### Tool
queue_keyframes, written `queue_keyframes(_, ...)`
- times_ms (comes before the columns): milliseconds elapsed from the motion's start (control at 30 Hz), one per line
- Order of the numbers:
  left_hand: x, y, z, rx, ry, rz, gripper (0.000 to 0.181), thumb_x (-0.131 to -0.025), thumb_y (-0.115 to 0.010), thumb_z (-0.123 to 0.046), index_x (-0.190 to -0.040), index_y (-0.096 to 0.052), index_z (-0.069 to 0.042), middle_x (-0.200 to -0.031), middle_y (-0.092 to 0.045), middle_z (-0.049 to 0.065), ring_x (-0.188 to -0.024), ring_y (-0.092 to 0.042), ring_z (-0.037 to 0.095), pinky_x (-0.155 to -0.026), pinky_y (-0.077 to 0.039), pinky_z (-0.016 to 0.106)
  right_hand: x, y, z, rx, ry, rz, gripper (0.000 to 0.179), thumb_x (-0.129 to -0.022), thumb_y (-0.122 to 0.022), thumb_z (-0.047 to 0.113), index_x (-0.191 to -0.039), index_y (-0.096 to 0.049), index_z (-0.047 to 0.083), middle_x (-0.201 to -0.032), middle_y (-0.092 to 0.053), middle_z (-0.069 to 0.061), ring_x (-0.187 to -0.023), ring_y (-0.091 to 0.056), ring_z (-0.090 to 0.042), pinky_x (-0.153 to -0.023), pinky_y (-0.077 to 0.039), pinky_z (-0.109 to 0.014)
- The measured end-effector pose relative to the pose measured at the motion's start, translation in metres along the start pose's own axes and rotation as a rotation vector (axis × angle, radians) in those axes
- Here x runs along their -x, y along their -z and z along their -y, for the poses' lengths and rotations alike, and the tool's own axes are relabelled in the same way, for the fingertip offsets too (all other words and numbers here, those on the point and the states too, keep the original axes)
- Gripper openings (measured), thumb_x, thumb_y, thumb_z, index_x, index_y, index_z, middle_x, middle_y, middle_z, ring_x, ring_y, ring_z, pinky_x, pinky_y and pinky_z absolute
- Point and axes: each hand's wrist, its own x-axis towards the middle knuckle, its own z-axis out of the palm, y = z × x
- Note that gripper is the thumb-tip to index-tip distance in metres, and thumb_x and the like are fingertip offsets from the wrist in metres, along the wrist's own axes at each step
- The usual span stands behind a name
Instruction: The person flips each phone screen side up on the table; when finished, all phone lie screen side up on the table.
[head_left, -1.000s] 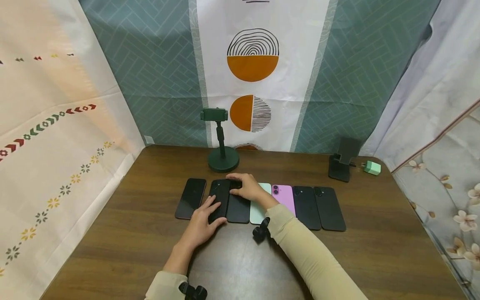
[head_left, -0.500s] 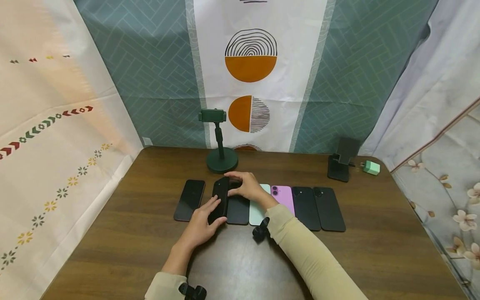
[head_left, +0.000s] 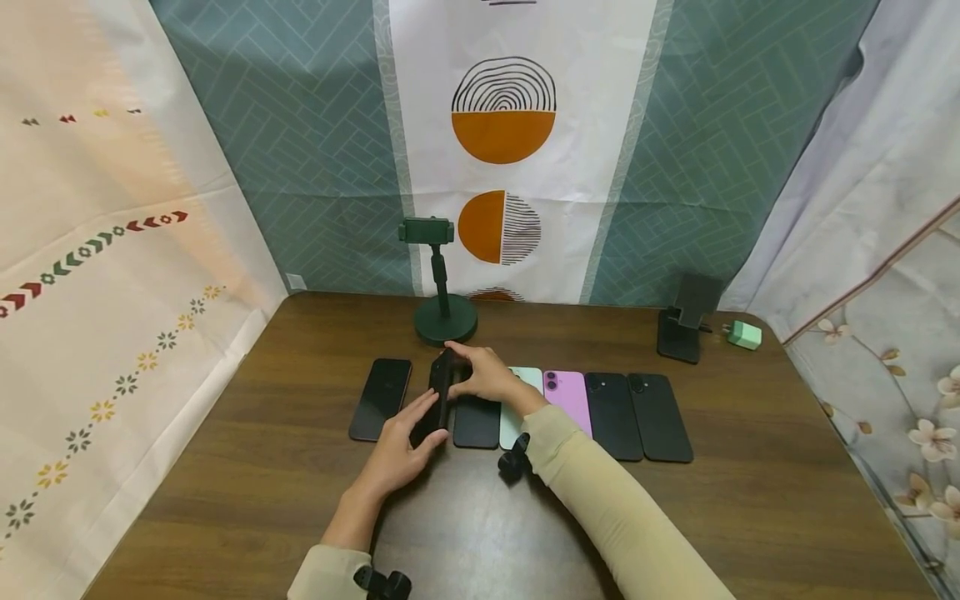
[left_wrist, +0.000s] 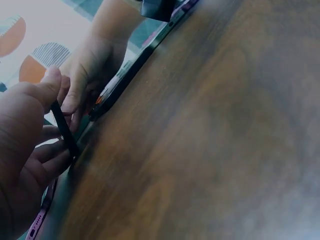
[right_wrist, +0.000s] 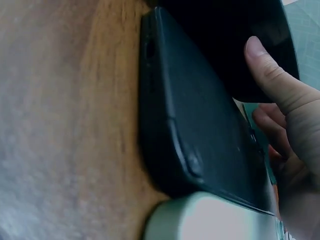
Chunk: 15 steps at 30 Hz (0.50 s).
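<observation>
A black phone (head_left: 441, 377) stands tilted on its long edge, held between both hands. My left hand (head_left: 401, 454) grips its near end, thumb on one side and fingers on the other; the left wrist view shows the phone (left_wrist: 64, 130) edge-on between them. At the far end my right hand (head_left: 487, 375) holds it, with the thumb (right_wrist: 270, 70) pressed on its dark face in the right wrist view. Just right of it a second black phone (head_left: 476, 425) lies flat, partly under my right hand. To the left lies a glossy dark phone (head_left: 380, 400).
Rightward the row continues with a mint phone (head_left: 510, 427), a pink phone (head_left: 572, 396) and two black phones (head_left: 613, 417). Behind stands a dark green phone stand (head_left: 445, 321). A black stand (head_left: 678, 337) and a light green charger plug (head_left: 745, 335) sit at back right.
The black phone, lying flat a second ago, has been tipped up onto its edge. My right hand has shifted slightly left with it; my left hand stays at its near end.
</observation>
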Motion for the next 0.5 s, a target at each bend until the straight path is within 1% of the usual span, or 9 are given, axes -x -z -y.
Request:
queue_keyframes(100, 0.0004, 0.0011, -0.0007, 0.029, 0.005, -0.013, 0.062, -0.094, -0.074, -0.017, -0.148, -0.049, -0.001, -0.148, -0.051, 0.023, -0.134, -0.051, 0.037, -0.106, -0.045, 0.053, -0.0001, -0.0017, 0.0004, 0.040, 0.001, 0.033, 0.091, -0.080, -0.088, 0.028, -0.153, -0.041, 0.000, -0.143, -0.058, -0.016, -0.131, -0.056, -0.026, -0.111, -0.043, -0.041)
queue_keyframes(167, 0.0005, 0.0011, -0.0006, 0.070, 0.006, -0.019, 0.061, -0.095, -0.073, -0.015, -0.149, -0.048, 0.000, -0.147, -0.051, 0.023, -0.131, -0.054, 0.036, -0.101, -0.049, 0.050, 0.0000, -0.0024, 0.0006, 0.065, 0.000, 0.052, 0.091, -0.081, -0.087, 0.033, -0.153, -0.041, 0.000, -0.147, -0.053, -0.015, -0.135, -0.052, -0.026, -0.112, -0.042, -0.040)
queue_keyframes(333, 0.0008, 0.0007, 0.0015, 0.171, -0.016, -0.026, 0.060, -0.096, -0.071, -0.010, -0.149, -0.046, 0.001, -0.146, -0.052, 0.024, -0.125, -0.058, 0.037, -0.091, -0.056, 0.041, -0.0006, -0.0011, 0.0030, 0.086, -0.003, 0.101, 0.095, -0.083, -0.085, 0.035, -0.156, -0.035, 0.000, -0.150, -0.051, -0.015, -0.139, -0.048, -0.027, -0.115, -0.038, -0.042)
queue_keyframes(433, 0.0009, 0.0013, 0.0027, 0.202, -0.025, -0.024, 0.061, -0.096, -0.070, -0.008, -0.151, -0.045, -0.001, -0.148, -0.051, 0.022, -0.128, -0.057, 0.036, -0.091, -0.056, 0.038, -0.0011, 0.0004, 0.0048, 0.095, -0.012, 0.143, 0.101, -0.083, -0.085, 0.037, -0.158, -0.029, 0.000, -0.154, -0.046, -0.016, -0.142, -0.043, -0.027, -0.117, -0.035, -0.042)
queue_keyframes(500, 0.0010, 0.0025, 0.0030, 0.212, -0.025, -0.012, 0.063, -0.096, -0.070, -0.008, -0.153, -0.043, -0.002, -0.150, -0.048, 0.020, -0.130, -0.054, 0.036, -0.092, -0.055, 0.036, -0.0013, 0.0012, 0.0063, 0.110, -0.027, 0.164, 0.104, -0.082, -0.085, 0.040, -0.159, -0.027, 0.003, -0.157, -0.042, -0.014, -0.144, -0.040, -0.028, -0.118, -0.034, -0.043)
